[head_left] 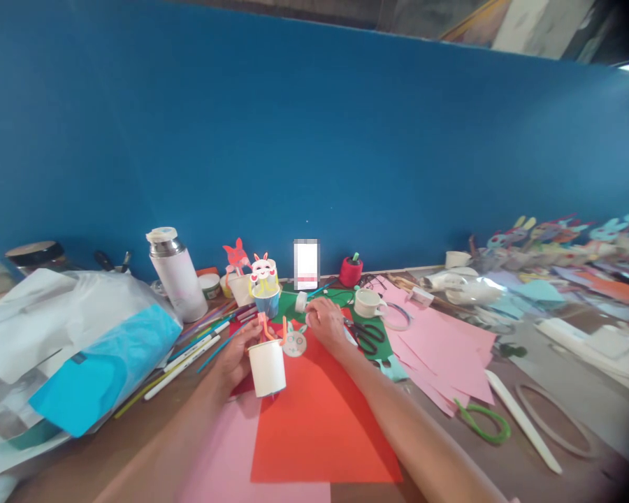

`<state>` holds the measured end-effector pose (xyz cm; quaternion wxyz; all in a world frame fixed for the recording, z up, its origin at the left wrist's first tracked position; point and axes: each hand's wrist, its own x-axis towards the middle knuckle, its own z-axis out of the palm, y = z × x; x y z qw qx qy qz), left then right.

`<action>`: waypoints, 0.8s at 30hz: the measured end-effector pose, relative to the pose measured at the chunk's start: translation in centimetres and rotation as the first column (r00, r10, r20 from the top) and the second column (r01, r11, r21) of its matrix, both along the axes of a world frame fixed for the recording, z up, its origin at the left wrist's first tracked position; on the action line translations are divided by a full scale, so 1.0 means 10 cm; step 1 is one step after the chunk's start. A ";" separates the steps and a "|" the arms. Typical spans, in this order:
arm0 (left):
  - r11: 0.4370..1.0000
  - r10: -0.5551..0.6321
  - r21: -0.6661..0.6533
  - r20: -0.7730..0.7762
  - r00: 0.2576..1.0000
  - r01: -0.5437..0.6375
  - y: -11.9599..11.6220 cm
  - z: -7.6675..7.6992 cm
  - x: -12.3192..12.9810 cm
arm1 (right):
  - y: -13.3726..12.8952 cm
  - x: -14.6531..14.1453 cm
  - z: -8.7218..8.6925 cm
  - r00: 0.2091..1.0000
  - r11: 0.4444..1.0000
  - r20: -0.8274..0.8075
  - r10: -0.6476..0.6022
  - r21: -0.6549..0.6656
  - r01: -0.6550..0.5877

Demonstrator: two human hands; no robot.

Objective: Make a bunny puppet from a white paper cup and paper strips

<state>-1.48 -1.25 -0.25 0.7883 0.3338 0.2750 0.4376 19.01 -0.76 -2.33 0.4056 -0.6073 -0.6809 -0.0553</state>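
My left hand (241, 349) is closed around the side of a white paper cup (268, 370), held above the red paper (325, 433). A bent orange pipe cleaner (284, 328) stands up at the cup's upper edge. To the right, my right hand (326, 320) has its fingers curled together over the back of the red sheet; what is in them, if anything, I cannot make out. Between the hands lies a pale rabbit-face cutout (295, 342). Just beyond my right fingers is a small white roll (300, 302).
Black-handled scissors (370, 338), a cream mug (367, 303) and pink sheets (440, 349) lie on the right. At the back stand a rabbit-decorated cup (266, 293) and a red spool (351, 271). A thermos (177, 276), markers (182, 367) and a plastic bag (73, 328) fill the left.
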 end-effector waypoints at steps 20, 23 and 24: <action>1.000 -0.016 -0.002 0.047 0.999 0.016 0.13 0.04 0.17 | 0.02 0.04 0.09 0.999 0.999 -0.016 0.037 0.040 -0.037; 0.999 -0.023 -0.021 0.065 0.998 0.025 0.15 -0.06 0.14 | 0.03 0.05 0.08 0.999 0.999 -0.016 0.030 0.045 -0.030; 0.999 -0.035 -0.021 0.069 0.997 0.036 0.15 -0.08 0.13 | 0.03 0.06 0.08 1.000 0.999 -0.016 0.026 0.045 -0.026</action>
